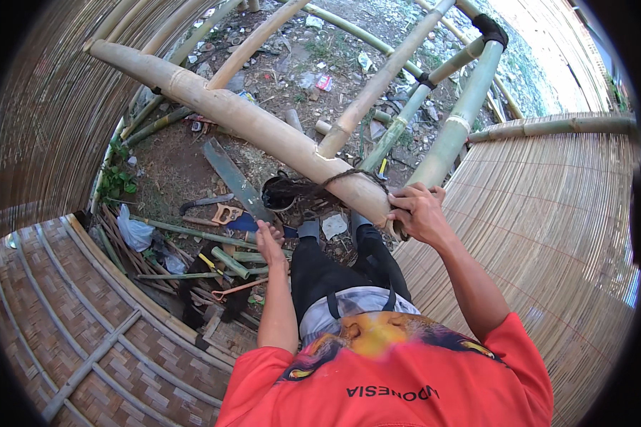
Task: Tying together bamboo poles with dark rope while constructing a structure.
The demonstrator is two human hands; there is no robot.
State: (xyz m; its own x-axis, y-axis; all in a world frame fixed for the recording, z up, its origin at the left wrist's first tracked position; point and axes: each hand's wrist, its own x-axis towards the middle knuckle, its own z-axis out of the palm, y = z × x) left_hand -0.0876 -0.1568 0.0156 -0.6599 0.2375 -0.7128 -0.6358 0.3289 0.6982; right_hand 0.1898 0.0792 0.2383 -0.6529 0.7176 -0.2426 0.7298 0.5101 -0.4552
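Observation:
A thick bamboo pole (253, 124) slants across the front of me from the upper left. Dark fibre rope (343, 175) loops round its near end. There, my right hand (421, 213) has its fingers curled at the pole's end, closed on the rope; part of that grip is hidden. My left hand (271, 243) hovers lower down to the left, fingers extended, with nothing visible in it. In the picture it overlaps a hand saw (241, 219) with a wooden handle, lying on the ground. The rope trails to a black bucket (280, 193) beside my feet.
Thinner bamboo rails (388, 78) join the pole; a green bamboo post (452, 132) stands right. A long board (231, 174), a curved blade (206, 201) and cut bamboo pieces (229, 262) lie on the ground. A woven panel (107, 349) is at left, a slatted bamboo screen (541, 213) at right.

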